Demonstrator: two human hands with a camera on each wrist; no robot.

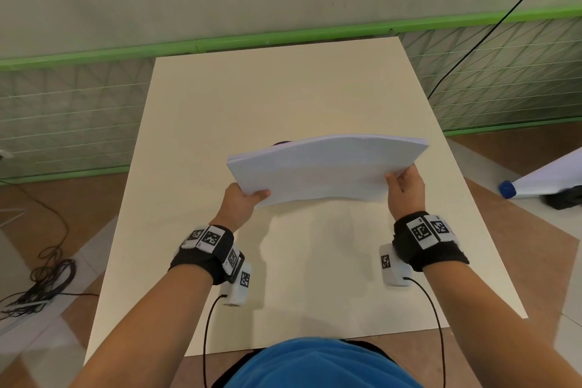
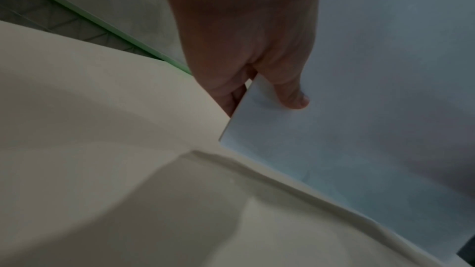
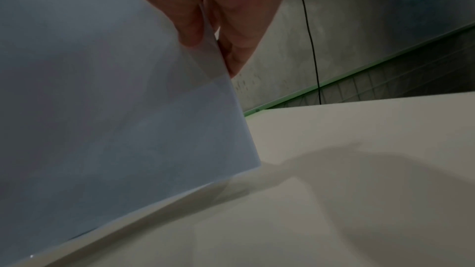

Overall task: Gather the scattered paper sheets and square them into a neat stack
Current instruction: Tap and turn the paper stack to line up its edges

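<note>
The stack of paper sheets point(image 1: 326, 167) stands bowed on its long edge on the tabletop point(image 1: 283, 88). The left hand point(image 1: 241, 203) and right hand point(image 1: 404, 187) each pinch a side edge. Loosen each grip slightly, tap downward; the lower edge seems slightly uneven.

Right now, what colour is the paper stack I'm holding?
Plain white, no visible print; the paper stack shows best in the head view.
</note>
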